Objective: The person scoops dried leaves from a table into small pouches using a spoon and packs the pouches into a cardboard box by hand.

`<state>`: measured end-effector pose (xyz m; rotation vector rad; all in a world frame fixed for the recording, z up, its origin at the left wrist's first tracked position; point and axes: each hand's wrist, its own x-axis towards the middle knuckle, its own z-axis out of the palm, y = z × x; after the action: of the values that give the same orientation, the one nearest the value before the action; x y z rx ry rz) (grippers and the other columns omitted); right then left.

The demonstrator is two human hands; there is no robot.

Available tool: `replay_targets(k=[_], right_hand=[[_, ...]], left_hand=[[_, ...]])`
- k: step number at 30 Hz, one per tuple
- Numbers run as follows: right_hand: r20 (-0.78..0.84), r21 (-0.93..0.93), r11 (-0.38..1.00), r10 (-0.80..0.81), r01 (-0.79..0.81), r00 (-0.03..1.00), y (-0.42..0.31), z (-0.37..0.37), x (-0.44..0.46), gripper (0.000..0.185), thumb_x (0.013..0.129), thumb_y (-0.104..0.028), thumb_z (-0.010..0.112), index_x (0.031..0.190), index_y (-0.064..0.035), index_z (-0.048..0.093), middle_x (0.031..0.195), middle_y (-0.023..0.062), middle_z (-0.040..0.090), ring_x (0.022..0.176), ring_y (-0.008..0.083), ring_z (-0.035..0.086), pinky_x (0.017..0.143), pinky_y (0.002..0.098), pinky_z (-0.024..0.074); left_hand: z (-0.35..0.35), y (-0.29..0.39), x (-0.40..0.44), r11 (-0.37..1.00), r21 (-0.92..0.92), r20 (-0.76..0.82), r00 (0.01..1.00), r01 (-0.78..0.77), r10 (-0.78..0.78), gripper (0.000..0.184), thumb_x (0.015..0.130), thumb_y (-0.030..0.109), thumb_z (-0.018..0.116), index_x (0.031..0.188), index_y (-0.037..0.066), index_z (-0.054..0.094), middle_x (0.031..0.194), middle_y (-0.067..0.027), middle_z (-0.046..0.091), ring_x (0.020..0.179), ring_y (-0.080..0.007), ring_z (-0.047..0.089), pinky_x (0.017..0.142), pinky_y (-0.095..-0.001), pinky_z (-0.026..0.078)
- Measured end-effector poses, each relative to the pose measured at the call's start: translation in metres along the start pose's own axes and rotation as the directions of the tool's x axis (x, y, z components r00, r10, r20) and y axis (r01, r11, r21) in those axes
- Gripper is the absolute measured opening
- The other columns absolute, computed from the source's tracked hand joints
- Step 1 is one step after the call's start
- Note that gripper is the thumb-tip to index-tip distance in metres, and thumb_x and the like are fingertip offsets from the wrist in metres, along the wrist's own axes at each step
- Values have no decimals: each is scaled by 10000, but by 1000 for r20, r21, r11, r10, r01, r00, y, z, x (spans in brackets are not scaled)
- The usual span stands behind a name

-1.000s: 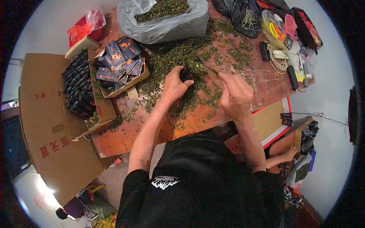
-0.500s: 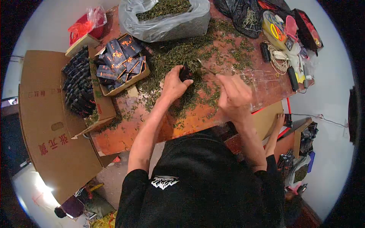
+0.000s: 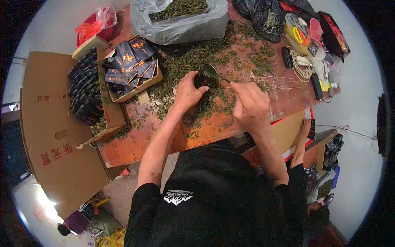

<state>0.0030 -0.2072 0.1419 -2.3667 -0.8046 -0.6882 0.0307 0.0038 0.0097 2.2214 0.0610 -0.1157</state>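
Note:
My right hand (image 3: 252,101) is closed round the handle of a metal spoon (image 3: 223,77). The spoon's bowl is over the mouth of a small dark packet (image 3: 201,80). Fingers and thumb of my left hand (image 3: 190,90) grip that packet above the table; most of it is hidden by the hand and the spoon. Loose dried tea leaves (image 3: 177,61) lie spread around both hands. Behind them stands a clear plastic bag (image 3: 185,31) full of the same leaves. To the left, a small carton (image 3: 131,94) holds several flat dark packets (image 3: 125,57) with orange lettering.
A large cardboard box (image 3: 53,123) at the left holds rows of dark packets (image 3: 85,88). Scissors (image 3: 301,36), string (image 3: 302,66) and a black bag (image 3: 263,18) crowd the table's right end. Another person's hand (image 3: 305,126) works at a lower table on the right.
My right hand and the spoon have shifted slightly left and up, the bowl now plainer over the packet. My left hand stays put. The other person's arm has moved a little.

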Motion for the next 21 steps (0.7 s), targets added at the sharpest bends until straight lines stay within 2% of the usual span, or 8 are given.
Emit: replay_targets(k=[5, 8, 11, 14, 15, 18, 20, 21], right_hand=[[4, -14, 999, 32, -32, 999, 3, -9, 3, 328, 677, 42, 633, 998, 11, 694, 854, 126, 696, 741, 288, 678, 649, 382, 558], [35, 25, 999, -43, 42, 998, 2, 2, 2, 338, 669, 66, 633, 998, 16, 692, 853, 129, 694, 749, 291, 677, 643, 388, 559], [19, 35, 999, -2, 1, 1000, 4, 1, 1, 346, 662, 90, 633, 996, 21, 689, 850, 138, 688, 751, 297, 676, 631, 390, 557], [20, 47, 998, -52, 51, 998, 3, -5, 9, 323, 672, 94, 630, 982, 24, 688, 848, 146, 687, 746, 304, 670, 621, 390, 551], [51, 59, 997, -62, 59, 997, 4, -2, 7, 312, 675, 103, 622, 970, 22, 687, 843, 148, 687, 736, 307, 665, 615, 388, 545], [76, 71, 997, -44, 39, 996, -1, 0, 7, 316, 725, 125, 599, 998, 12, 710, 871, 174, 689, 780, 348, 682, 685, 406, 543], [41, 68, 997, -50, 47, 998, 5, -2, 6, 304, 745, 127, 599, 1004, 11, 710, 871, 175, 688, 776, 345, 680, 683, 400, 540], [25, 60, 997, -48, 46, 999, 9, -4, 7, 299, 755, 128, 600, 1007, 11, 710, 871, 175, 687, 774, 344, 679, 683, 397, 539]], left_hand=[[1, -1, -2, 1000, 0, -15, 1000, 12, -12, 676, 751, 235, 851, 1302, -39, 572, 1225, -241, 654, 1164, -392, 630, 997, -463, 497], [-1, 5, -2, 998, -24, 15, 999, 52, -52, 667, 745, 225, 855, 1297, -32, 580, 1224, -239, 660, 1163, -396, 633, 991, -456, 502], [0, 2, -4, 998, 60, -65, 997, -28, 32, 665, 738, 259, 867, 1267, -32, 587, 1183, -238, 692, 1115, -361, 677, 968, -426, 525], [3, -1, -4, 999, -30, -58, 998, -14, 12, 674, 725, 255, 874, 1277, -12, 594, 1186, -235, 690, 1116, -370, 673, 961, -433, 528], [4, 0, -5, 1000, 17, -80, 997, -13, 15, 674, 721, 246, 875, 1285, 0, 601, 1189, -229, 690, 1116, -379, 670, 960, -436, 530], [-1, 10, -9, 999, -35, -80, 997, -6, 3, 659, 740, 230, 860, 1295, -9, 596, 1185, -231, 691, 1114, -389, 667, 972, -444, 525], [4, 5, -10, 999, -26, -114, 993, 28, -30, 670, 745, 228, 855, 1303, -22, 582, 1193, -235, 686, 1120, -401, 662, 984, -449, 518], [4, 4, -11, 994, -101, -112, 992, 48, -60, 602, 748, 210, 823, 1256, -8, 584, 1158, -257, 665, 1141, -436, 604, 1002, -484, 477]])
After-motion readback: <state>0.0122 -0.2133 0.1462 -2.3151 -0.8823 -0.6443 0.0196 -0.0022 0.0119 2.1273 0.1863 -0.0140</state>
